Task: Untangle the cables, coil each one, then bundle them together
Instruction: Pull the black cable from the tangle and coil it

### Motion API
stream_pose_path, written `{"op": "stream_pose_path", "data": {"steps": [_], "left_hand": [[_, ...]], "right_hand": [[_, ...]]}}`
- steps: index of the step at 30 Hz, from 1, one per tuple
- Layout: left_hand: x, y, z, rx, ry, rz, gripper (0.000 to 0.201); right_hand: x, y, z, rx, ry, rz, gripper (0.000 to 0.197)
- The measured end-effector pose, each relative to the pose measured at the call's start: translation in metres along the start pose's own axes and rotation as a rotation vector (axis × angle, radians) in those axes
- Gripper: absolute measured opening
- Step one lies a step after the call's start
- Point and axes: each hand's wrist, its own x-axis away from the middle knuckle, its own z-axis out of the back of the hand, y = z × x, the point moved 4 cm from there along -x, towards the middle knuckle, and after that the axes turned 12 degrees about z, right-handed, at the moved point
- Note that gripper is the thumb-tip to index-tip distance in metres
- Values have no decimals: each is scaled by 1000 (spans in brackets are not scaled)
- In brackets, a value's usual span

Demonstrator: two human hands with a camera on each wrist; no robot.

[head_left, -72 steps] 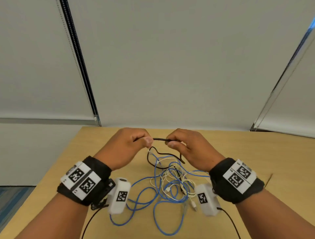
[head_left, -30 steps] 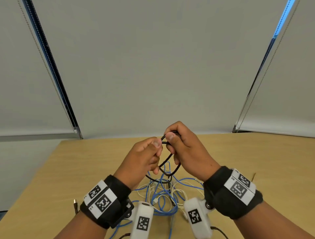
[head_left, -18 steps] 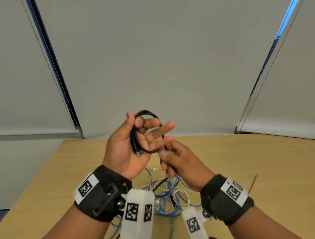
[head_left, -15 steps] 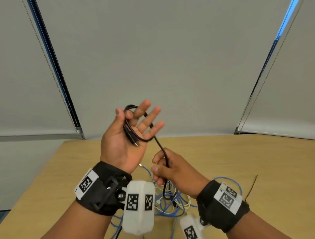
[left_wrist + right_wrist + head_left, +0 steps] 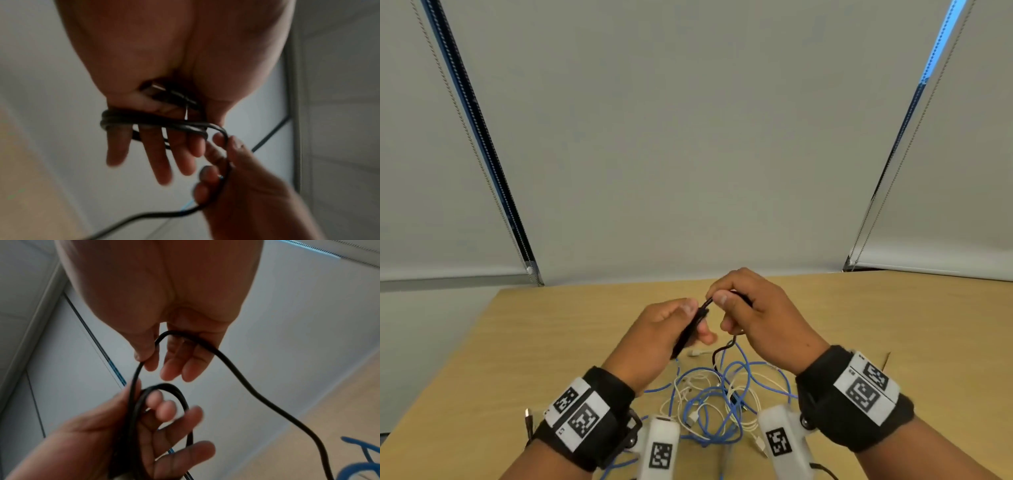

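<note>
A black cable (image 5: 690,330) is wound in several turns round my left hand's fingers (image 5: 162,155), with its plug (image 5: 159,90) lying in the palm. My left hand (image 5: 695,318) holds this coil above the table, thumb pressing on it. Close to its right, my right hand (image 5: 717,298) pinches the same cable (image 5: 141,368) between thumb and forefinger. The free length (image 5: 722,353) hangs down into the tangle. Under both hands lie a blue cable (image 5: 709,404) and a white cable (image 5: 685,382), looped through each other.
The wooden table (image 5: 517,342) ends at a pale wall with roller blinds behind. A small plug (image 5: 528,416) lies near my left wrist. Bare wood stretches to the left and right of the tangle.
My left hand, raised palm-up with the coil half a second ago, has dropped and turned over. The right hand has come up from the tangle to meet it, bringing more black cable.
</note>
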Motion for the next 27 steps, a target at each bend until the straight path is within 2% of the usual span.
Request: {"op": "stream_pose_path", "data": {"steps": [1,3,6,11,17,22,25,27], "left_hand": [[4,2,-8,146,-89,30,44],[9,6,-17,292,-170,17,41],[13,15,-22,365,-162,-29,36],[15,19,-24,409,-155,-40,36],[15,30,-7,691,-243,-89,36],[19,63,5,859,-330,-189,45],[22,91,23,882,-249,-364,39],[22,104,40,816,-88,-490,30]], "right_hand": [[0,1,0,-31,15,-11,15],[1,3,-1,-67,24,-17,16],[0,3,-7,-140,36,0,18],[0,2,-15,-128,70,40,21],[-10,5,2,-188,-12,19,12],[-4,17,-22,-306,-141,-4,12],[10,32,-42,-268,-240,-102,6],[20,38,-50,-259,-298,-142,7]]}}
